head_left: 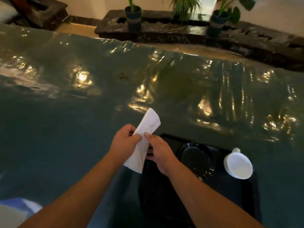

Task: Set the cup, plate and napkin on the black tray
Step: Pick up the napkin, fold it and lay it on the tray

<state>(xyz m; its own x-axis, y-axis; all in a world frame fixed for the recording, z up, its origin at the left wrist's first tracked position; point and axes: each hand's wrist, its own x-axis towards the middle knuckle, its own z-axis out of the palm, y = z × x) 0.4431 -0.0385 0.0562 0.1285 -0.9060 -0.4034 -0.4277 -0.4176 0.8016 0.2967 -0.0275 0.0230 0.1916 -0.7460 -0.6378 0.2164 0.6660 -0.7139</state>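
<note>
A white folded napkin [143, 139] is held in the air by both hands, just left of the black tray [166, 191]. My left hand [125, 142] pinches its left edge and my right hand [160, 151] pinches its right edge with thumb and forefinger. A black plate [195, 157] lies on the tray's far part. A white cup [238, 165] with its handle pointing away stands on the tray's right side, to the right of the plate. My right forearm crosses over the tray's near part.
The table [82, 112] is covered with a shiny dark green plastic sheet that reflects lights. Beyond its far edge runs a dark stone ledge [164, 32] with potted plants [133, 17]. A blue and white object [19, 206] shows at the lower left corner.
</note>
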